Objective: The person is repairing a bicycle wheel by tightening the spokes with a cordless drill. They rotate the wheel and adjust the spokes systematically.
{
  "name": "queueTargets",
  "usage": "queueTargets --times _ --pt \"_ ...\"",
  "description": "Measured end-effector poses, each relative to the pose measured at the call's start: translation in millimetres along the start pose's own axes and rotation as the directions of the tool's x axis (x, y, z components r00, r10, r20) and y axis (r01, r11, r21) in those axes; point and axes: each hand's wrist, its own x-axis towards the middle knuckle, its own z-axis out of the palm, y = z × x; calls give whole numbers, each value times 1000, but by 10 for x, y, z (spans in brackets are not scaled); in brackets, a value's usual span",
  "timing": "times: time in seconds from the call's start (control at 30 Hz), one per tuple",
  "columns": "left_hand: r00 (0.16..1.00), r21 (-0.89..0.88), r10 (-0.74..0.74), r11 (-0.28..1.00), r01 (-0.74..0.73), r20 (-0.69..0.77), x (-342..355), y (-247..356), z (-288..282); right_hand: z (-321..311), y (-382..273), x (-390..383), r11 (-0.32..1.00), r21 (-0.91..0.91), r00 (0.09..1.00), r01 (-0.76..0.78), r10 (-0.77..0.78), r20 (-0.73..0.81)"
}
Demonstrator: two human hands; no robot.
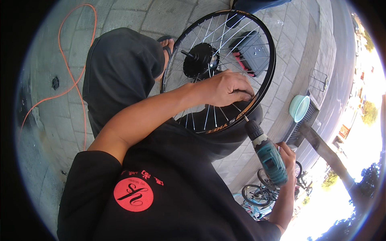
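Observation:
A spoked bicycle wheel [273, 56] with a black rim and a thick black hub [194, 63] leans across my lap. My left hand [226, 87] reaches over the spokes. Its fingers are pinched together at the rim's inner edge, among the spoke ends; the exact bit between the fingertips is hidden. My right hand [288, 158] is wrapped around the handle of a teal and black cordless drill [271, 160]. The drill's bit points up at the outer side of the rim, close to my left fingertips, and appears to touch it.
A dark grey toolbox [254, 54] lies on the paving beyond the wheel. An orange hose [72, 76] loops over the ground at left. To the right are a mint-green basin [299, 108], a drain grate [298, 131] and parked bicycles [259, 193]. Another person's leg [257, 5] shows at the top.

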Motion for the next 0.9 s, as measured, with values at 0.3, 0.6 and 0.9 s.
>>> queueTargets --times 0.3,0.6,0.9 --pt "974 -325 -175 922 213 142 -127 7 94 223 -166 -221 983 -96 981 155 -165 -101" --pt "938 -217 -245 929 300 247 -27 30 3 305 44 -339 990 128 955 55 -14 -296" --pt "950 -184 -187 954 237 252 -63 -99 1 420 311 -211 953 283 954 105 -16 -301"
